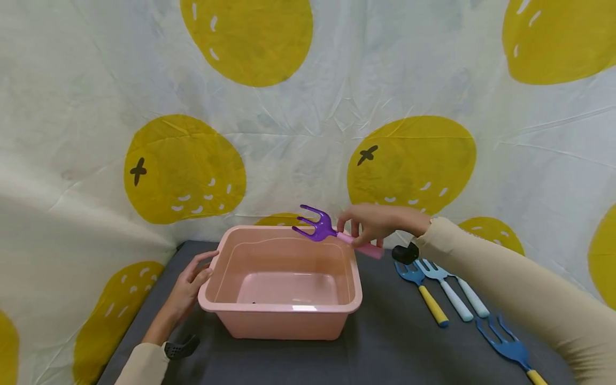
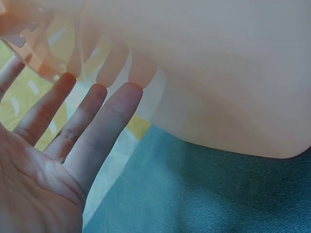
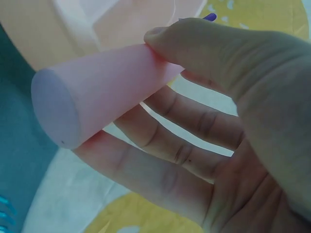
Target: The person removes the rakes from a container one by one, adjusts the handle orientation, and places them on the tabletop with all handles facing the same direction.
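My right hand (image 1: pixel 370 222) pinches the pink handle (image 3: pixel 107 92) of a small garden hand fork with purple tines (image 1: pixel 321 227). The fork is held above the back right rim of a pink plastic basin (image 1: pixel 279 322), its tines pointing left. In the right wrist view, the thumb presses on one side of the handle and the fingers on the other. My left hand (image 1: pixel 187 286) is at the basin's left side. Its fingertips (image 2: pixel 131 92) touch the outer wall, with the fingers fairly straight in the left wrist view. No other fork shows inside the basin.
Right of the basin on the dark table (image 1: pixel 385 342) lie a blue fork with a yellow handle (image 1: pixel 433 307), light blue forks (image 1: pixel 454 299) and another blue fork (image 1: pixel 512 350). My right forearm partly covers them. A lemon-patterned curtain (image 1: pixel 298 160) hangs behind.
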The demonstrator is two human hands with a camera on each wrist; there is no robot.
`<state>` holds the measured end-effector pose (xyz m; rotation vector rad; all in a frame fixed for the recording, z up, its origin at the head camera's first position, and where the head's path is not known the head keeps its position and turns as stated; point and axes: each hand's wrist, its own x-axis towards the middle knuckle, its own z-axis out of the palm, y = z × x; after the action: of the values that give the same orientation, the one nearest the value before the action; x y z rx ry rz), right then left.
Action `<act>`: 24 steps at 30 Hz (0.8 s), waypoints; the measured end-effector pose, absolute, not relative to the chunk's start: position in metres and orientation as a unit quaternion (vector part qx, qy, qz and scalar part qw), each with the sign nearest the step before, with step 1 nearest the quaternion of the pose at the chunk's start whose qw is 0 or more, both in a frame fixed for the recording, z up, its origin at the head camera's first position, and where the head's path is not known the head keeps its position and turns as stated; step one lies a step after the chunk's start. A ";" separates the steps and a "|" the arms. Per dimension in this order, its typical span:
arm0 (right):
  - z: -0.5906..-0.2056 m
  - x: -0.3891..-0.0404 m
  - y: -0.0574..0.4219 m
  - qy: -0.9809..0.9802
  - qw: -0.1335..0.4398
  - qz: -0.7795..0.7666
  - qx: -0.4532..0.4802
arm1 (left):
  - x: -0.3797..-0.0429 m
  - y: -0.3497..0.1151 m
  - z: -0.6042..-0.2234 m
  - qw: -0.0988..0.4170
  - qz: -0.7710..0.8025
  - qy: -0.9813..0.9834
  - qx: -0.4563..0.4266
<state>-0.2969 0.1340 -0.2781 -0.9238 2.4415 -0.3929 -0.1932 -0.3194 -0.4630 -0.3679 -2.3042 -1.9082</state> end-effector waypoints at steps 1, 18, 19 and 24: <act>-0.278 -0.296 0.139 0.897 0.248 -0.148 -0.334 | -0.193 -0.319 -0.463 0.063 -0.631 -0.764 -0.120; -0.295 -0.271 0.228 0.908 0.234 -0.224 -0.266 | -0.192 -0.319 -0.464 0.066 -0.624 -0.770 -0.116; -0.296 -0.269 0.234 0.908 0.234 -0.231 -0.261 | -0.191 -0.319 -0.464 0.066 -0.623 -0.771 -0.116; -0.307 -0.259 0.263 0.898 0.229 -0.273 -0.258 | -0.190 -0.319 -0.464 0.065 -0.628 -0.765 -0.129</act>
<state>-0.2589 0.2630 -0.3068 -0.7111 2.4728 -0.7514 -0.1905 -0.3191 -0.4636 -0.3894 -2.3081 -1.8961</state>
